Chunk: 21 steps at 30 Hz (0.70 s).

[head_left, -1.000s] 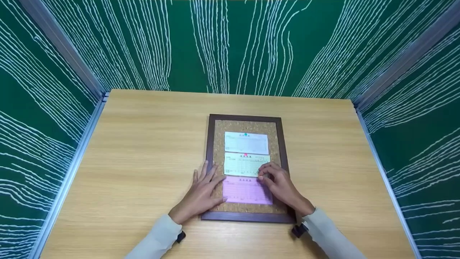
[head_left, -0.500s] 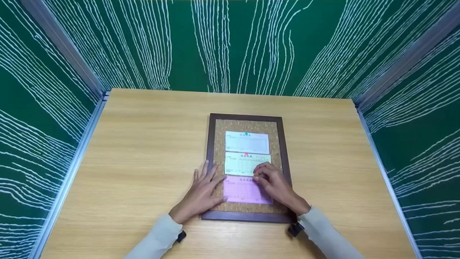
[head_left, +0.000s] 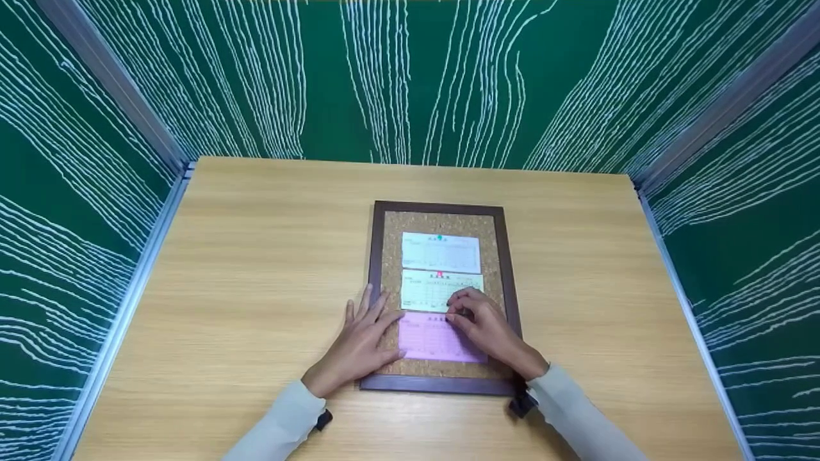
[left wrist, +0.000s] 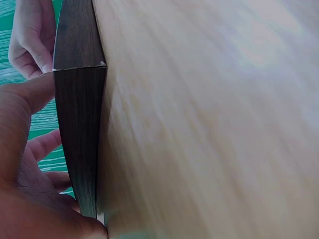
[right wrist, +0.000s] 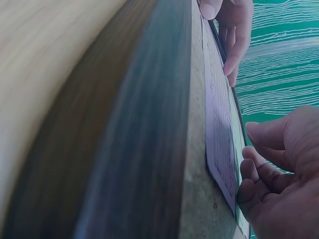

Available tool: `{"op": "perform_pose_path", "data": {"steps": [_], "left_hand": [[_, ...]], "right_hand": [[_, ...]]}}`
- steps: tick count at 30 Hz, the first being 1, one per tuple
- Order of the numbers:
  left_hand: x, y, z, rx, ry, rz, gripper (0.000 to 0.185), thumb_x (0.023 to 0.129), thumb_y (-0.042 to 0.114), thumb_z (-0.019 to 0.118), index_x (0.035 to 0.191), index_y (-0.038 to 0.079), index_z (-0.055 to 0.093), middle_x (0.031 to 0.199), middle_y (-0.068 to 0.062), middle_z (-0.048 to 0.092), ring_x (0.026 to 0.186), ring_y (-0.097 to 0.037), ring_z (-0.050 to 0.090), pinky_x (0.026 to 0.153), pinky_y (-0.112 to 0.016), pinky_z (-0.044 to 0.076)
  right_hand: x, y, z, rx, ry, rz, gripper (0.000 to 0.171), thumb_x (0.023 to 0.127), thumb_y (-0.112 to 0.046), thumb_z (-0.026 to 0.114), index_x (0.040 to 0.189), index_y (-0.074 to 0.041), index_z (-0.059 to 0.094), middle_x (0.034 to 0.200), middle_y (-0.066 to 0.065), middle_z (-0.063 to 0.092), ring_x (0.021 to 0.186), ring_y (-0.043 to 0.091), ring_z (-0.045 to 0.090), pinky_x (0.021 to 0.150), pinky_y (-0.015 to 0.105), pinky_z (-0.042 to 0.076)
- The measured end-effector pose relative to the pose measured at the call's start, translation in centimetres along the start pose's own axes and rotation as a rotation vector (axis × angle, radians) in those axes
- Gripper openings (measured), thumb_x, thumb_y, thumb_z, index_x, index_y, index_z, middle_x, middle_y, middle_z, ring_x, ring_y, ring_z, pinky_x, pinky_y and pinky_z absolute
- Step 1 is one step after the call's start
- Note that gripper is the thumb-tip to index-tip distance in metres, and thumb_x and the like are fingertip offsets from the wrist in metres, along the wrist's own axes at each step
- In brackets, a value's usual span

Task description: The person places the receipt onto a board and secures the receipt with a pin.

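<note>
While the corkboard (head_left: pixel 439 298) lies flat near the middle of the tabletop (head_left: pixel 256 269), a little toward the near edge, both hands rest on its lower half. The board has a dark wooden frame (head_left: pixel 373 269) and carries 3 slips stacked from far to near: a white slip (head_left: pixel 441 252) held by a green pin (head_left: pixel 439 237), a pale green slip (head_left: pixel 429 291) held by a red pin (head_left: pixel 439 274), and a pink slip (head_left: pixel 426 338) nearest the person.

The left hand (head_left: pixel 359 342) lies flat with straight, spread fingers; it covers the frame's left side and the cork beside it, and its fingertips touch the left edge of the pink slip. It grips nothing. In the left wrist view, the left hand (left wrist: pixel 25 164) presses against the frame (left wrist: pixel 77 124), which shows edge-on against the tabletop (left wrist: pixel 209 119).

The right hand (head_left: pixel 483 326) sits on the right part of the pink slip with its fingers curled; their tips come together at the slip's top edge, where it meets the pale green slip. Whether something small is pinched there cannot be told. In the right wrist view, the right hand (right wrist: pixel 279 169) has bent fingers touching the pink slip (right wrist: pixel 219 134), and the left hand (right wrist: pixel 232 30) shows at the far side of the board.

Green walls (head_left: pixel 410 77) with white wavy lines enclose the tabletop on 3 sides.
</note>
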State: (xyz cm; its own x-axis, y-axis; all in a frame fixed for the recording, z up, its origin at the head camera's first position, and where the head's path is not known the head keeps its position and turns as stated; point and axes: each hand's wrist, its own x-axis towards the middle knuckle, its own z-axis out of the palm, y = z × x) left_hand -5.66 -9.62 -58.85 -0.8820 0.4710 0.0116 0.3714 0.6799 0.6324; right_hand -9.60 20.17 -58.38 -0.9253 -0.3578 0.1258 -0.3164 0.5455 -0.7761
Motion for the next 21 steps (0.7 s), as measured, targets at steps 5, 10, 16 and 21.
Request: {"op": "perform_pose_path", "data": {"steps": [5,10,16,21], "left_hand": [[-0.02,0.08,-0.14,-0.003,-0.006,-0.007,0.069,0.094,0.04,0.086,0.155,0.016,0.062,0.181,-0.02,0.024,0.169,-0.046,0.0,0.128,-0.077,0.001],[0.01,0.14,-0.24,-0.005,-0.011,-0.011,0.07,0.095,0.04,0.086,0.156,0.015,0.062,0.181,-0.019,0.023,0.169,-0.046,-0.001,0.128,-0.078,0.001],[0.03,0.13,-0.22,-0.011,-0.012,-0.012,0.071,0.094,0.04,0.086,0.156,0.015,0.062,0.181,-0.019,0.022,0.169,-0.046,-0.002,0.128,-0.078,0.0],[-0.04,0.04,-0.17,-0.014,-0.015,-0.014,0.071,0.094,0.041,0.085,0.156,0.016,0.062,0.182,-0.019,0.021,0.169,-0.046,-0.002,0.128,-0.078,-0.001]], "right_hand": [[0.18,-0.57,0.06,0.02,-0.037,0.016,0.006,0.097,0.0,0.082,0.096,-0.006,0.082,0.118,0.005,0.071,0.11,0.023,0.068,0.093,0.032,0.06],[0.34,-0.62,0.42,-0.007,-0.041,0.006,0.012,0.096,0.002,0.082,0.091,-0.008,0.082,0.118,0.004,0.071,0.112,0.024,0.066,0.093,0.032,0.059],[0.43,-0.56,0.75,-0.039,-0.023,0.004,0.014,0.095,0.003,0.083,0.088,-0.009,0.081,0.113,0.004,0.07,0.11,0.023,0.065,0.092,0.033,0.059],[0.5,-0.61,0.87,-0.055,-0.021,-0.004,0.014,0.094,0.002,0.084,0.088,-0.009,0.082,0.109,0.003,0.07,0.107,0.023,0.065,0.09,0.034,0.058]]}}
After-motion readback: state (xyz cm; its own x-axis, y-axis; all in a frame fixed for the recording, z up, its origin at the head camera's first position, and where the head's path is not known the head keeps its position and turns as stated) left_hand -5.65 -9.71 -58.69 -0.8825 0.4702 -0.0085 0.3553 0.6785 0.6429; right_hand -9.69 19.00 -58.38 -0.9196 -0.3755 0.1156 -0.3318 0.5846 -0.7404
